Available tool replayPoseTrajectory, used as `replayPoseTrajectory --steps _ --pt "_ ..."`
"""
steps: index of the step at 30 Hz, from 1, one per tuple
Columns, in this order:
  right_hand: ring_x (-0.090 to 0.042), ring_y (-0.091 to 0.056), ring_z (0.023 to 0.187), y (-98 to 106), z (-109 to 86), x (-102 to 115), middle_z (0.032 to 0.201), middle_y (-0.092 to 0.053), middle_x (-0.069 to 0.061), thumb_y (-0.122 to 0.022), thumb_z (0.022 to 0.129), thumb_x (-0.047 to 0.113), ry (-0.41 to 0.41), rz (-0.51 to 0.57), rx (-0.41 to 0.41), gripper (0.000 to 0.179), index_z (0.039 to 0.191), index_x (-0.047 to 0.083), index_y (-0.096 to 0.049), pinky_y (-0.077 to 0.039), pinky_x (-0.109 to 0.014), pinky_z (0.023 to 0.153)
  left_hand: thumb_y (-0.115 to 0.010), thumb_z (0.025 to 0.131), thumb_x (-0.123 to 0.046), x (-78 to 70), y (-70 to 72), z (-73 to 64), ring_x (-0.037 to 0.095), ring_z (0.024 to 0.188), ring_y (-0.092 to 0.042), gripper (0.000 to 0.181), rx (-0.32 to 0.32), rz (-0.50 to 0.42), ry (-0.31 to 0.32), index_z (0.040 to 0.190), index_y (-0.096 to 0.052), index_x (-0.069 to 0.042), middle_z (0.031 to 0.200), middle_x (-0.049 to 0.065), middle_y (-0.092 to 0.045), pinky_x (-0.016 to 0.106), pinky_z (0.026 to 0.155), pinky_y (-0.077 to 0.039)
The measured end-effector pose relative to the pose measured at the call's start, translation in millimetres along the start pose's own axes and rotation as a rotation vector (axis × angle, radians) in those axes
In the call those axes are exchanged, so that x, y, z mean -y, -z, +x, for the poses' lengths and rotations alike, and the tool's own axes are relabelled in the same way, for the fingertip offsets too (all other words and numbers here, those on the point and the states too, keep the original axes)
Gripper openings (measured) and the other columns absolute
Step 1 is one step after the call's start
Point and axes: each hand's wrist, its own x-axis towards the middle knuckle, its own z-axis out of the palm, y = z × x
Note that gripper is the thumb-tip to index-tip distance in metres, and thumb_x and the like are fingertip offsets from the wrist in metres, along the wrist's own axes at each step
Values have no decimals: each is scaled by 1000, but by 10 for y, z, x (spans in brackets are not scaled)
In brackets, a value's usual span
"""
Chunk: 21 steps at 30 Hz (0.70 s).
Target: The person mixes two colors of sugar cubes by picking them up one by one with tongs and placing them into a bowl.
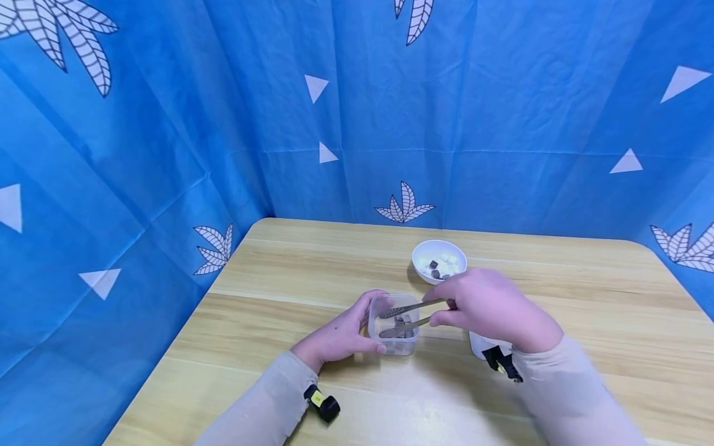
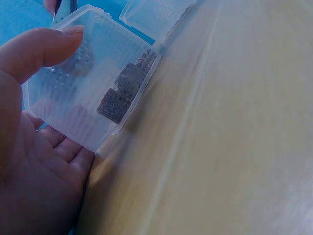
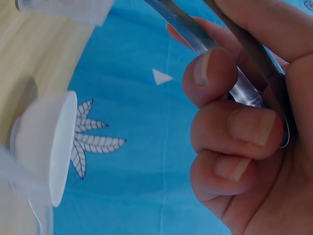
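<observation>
Steadying the clear tub [image 1: 397, 348] with your left hand [image 1: 348, 331] at its nine o'clock side lets your right hand [image 1: 493, 306] work the tongs [image 1: 415, 307] freely. The tips stand apart inside the tub, close to the dark cubes [image 2: 129, 81]; whether they touch any, you can't tell from here. To grip well, set one tip on each side of a single cube and squeeze lightly, since a hard pinch could make it skid.

The tub sits on the worktop [image 1: 301, 272], with the white bowl [image 1: 426, 249] at one o'clock from it and a second plastic box [image 1: 478, 345] near four, partly beneath your right sleeve [image 1: 569, 384].

Your left sleeve [image 1: 268, 396] lies toward eight o'clock; that hand grasps the tub, thumb at seven o'clock, fingers at eleven. Your right arm slants in from four o'clock, its fingers [image 3: 210, 71] curled round the tongs. Hold that wrist high, off the box, and let the fingers do the closing.
</observation>
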Motion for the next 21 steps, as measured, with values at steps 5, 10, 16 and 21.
replayPoseTrajectory --steps 5,10,16,21 --pt "3 -54 65 -88 62 45 88 -71 18 -83 82 38 13 -21 2 21 100 28 -79 -50 -29 58 -84 81 -16 -2 9 3 8 143 -35 91 -8 5 26 151 -29 -36 154 -12 -41 41 121 -19" --pt "2 -56 65 -123 88 58 86 -71 18 -82 84 39 21 -22 9 19 98 27 -79 -51 -32 57 -84 80 -16 -11 12 8 9 143 -35 93 -9 2 19 153 -29 -33 155 -10 -40 42 121 -20" --pt "2 -51 63 -96 74 37 84 -65 24 -82 84 40 -22 20 41 18 96 28 -78 -49 -29 59 -85 80 -18 -15 2 9 10 144 -34 94 -9 16 13 154 -28 -29 156 -9 -40 43 121 -20" --pt "3 -53 64 -113 74 54 83 -66 23 -80 85 37 24 -1 35 13 95 28 -78 -49 -30 58 -85 80 -17 -10 4 8 11 143 -36 94 -8 23 13 153 -28 -32 155 -9 -40 42 121 -21"
